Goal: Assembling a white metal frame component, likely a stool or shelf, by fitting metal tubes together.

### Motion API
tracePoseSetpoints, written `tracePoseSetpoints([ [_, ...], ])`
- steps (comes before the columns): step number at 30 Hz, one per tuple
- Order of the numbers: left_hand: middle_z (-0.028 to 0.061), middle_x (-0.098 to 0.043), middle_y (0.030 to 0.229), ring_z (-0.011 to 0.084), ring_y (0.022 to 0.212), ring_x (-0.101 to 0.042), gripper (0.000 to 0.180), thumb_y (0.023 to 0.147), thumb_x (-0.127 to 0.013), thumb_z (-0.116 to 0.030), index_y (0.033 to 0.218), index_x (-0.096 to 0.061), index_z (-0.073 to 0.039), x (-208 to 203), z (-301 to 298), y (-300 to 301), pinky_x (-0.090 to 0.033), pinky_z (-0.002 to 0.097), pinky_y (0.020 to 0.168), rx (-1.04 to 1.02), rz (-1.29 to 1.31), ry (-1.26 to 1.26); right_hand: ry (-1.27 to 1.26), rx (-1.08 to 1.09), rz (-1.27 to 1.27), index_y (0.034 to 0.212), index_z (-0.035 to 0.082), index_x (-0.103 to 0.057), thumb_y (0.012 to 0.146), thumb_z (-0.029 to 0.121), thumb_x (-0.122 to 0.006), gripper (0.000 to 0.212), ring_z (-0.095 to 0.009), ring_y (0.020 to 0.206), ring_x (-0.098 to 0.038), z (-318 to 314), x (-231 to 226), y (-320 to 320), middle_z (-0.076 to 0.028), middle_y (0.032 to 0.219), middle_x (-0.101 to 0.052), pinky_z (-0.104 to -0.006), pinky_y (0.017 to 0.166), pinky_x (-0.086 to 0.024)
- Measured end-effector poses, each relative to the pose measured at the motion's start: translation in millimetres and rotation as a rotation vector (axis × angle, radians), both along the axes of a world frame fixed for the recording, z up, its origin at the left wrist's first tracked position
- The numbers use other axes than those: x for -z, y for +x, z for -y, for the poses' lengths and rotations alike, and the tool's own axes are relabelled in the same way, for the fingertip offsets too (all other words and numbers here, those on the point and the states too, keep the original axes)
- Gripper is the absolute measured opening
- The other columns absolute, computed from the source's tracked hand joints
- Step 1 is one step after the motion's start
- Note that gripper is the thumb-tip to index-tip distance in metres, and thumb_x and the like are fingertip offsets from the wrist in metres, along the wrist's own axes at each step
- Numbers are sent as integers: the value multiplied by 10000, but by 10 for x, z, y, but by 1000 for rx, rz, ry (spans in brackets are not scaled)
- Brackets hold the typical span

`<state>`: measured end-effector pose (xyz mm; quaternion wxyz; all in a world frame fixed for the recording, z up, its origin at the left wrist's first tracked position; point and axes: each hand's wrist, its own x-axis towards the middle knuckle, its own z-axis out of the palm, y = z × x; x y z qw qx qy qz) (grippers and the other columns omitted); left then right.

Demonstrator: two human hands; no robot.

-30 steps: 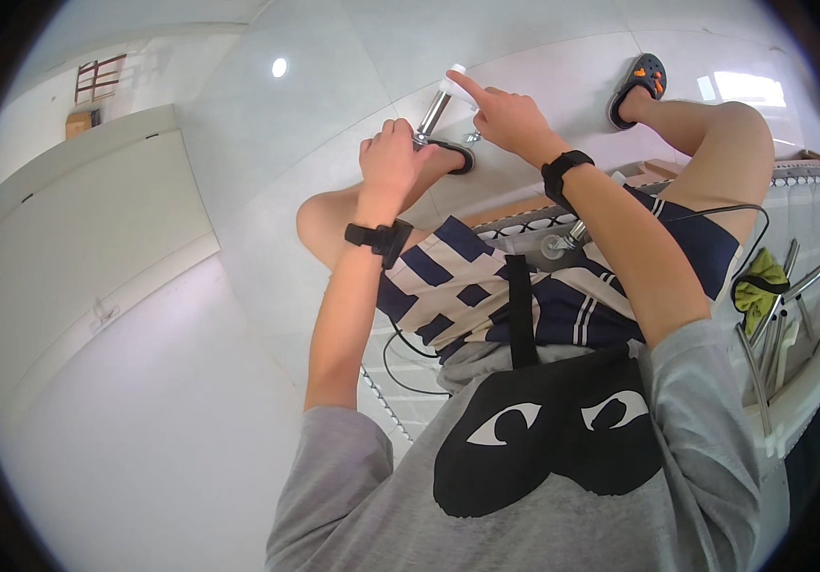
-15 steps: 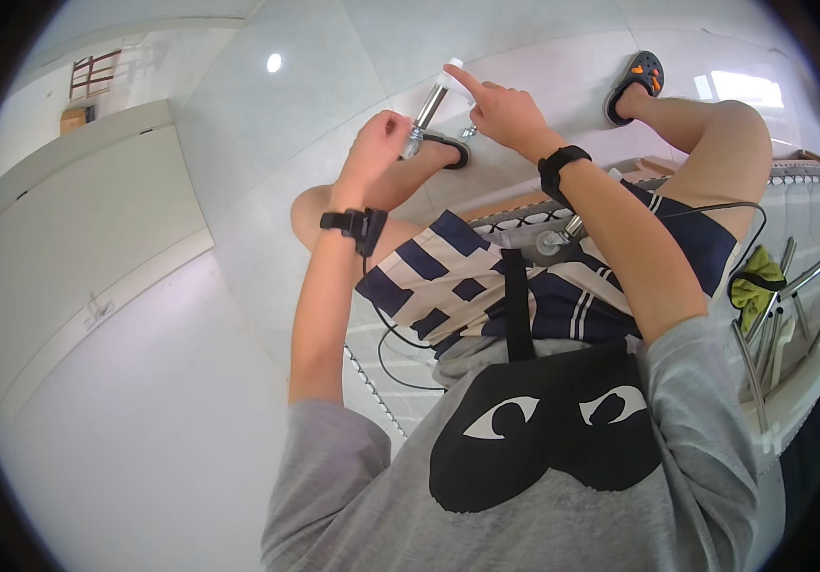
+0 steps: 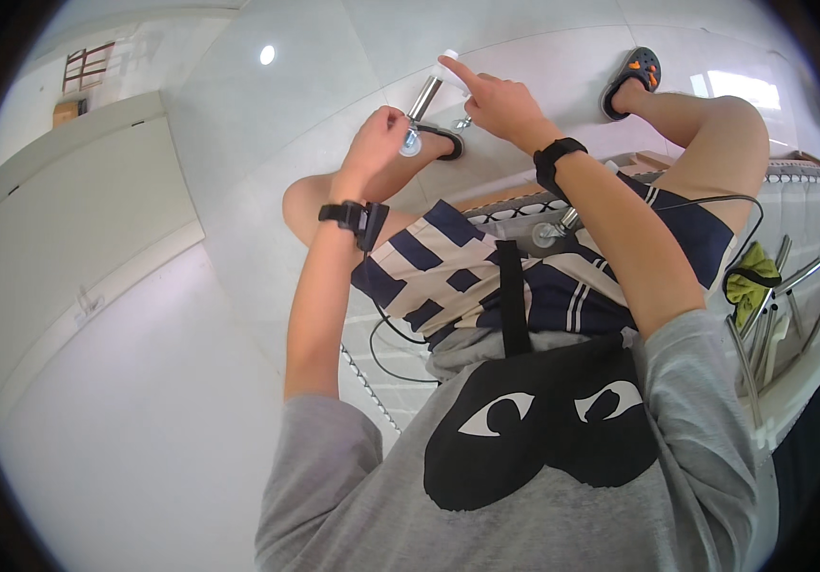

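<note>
Holding a short, straight chrome metal tube (image 3: 423,98) aslant over a pale, glossy tiled floor (image 3: 334,57), with a bent knee to either side of it. Gripping the white plastic fitting (image 3: 447,82) at the tube's upper end with the right hand (image 3: 503,107), index finger stretched straight against it, other fingers folded in. Curling the fingers of the left hand (image 3: 379,138) at the tube's lower end, just beside a silver caster with a clear round wheel (image 3: 411,143) (pinching it or merely brushing it, cannot tell from this side). Wearing black wrist straps (image 3: 358,221) on both forearms, nearer the body than the tube.

Just right of the tube, below the right hand, a small silvery metal piece (image 3: 463,122), too small to make out. Wearing black rubber clogs: one (image 3: 451,145) just below the tube, the other (image 3: 635,81), dotted with orange ornaments, well to its right. Wearing navy-and-cream patterned shorts (image 3: 439,262) and a grey T-shirt with a large black print (image 3: 543,429), both below the tube. Between tube and shirt, a second clear-wheeled caster (image 3: 545,234), partly tucked behind the right forearm. Far to the right of the tube and lower, a loose bundle of slim chrome rods (image 3: 763,334) beside a crumpled yellow-green cloth (image 3: 751,286). Far left of the tube, a broad off-white panel (image 3: 76,219).
</note>
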<state>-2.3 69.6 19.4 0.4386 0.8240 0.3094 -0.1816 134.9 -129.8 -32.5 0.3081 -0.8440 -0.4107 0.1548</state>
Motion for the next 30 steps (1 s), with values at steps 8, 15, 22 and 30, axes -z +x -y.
tracePoseSetpoints([
  [8,128,-709,958,235,867,-659,357,887,-677,-309,1082,-698,-11,-146,97,72,-519,345,799,148,-209,366,-141,-40,-64,1531,346,-277,863,109,-544,758,-303,797,-674,-37,-124,-37,-107,909,-674,-437,694,-552],
  [15,131,-680,1076,271,939,-663,383,855,-687,-309,1101,-651,-17,-52,-15,159,-515,362,834,116,-119,-16,-111,9,-20,1532,346,-278,856,100,-531,763,-306,769,-671,22,-53,27,-108,885,-666,-437,663,-544],
  [22,114,-582,1032,327,926,-614,380,786,-762,-322,1015,-584,-76,-101,516,-16,-483,454,823,349,14,1046,-107,-4,-73,1532,335,-276,854,105,-538,763,-298,763,-668,-17,-158,12,-105,887,-663,-425,658,-543],
  [30,119,-625,1142,329,1151,-530,312,834,-664,-338,987,-705,-70,-53,-43,19,-397,456,979,219,-51,370,-78,-15,-29,1529,347,-277,850,103,-546,771,-296,768,-673,-27,-120,-5,-102,880,-663,-432,654,-547],
])
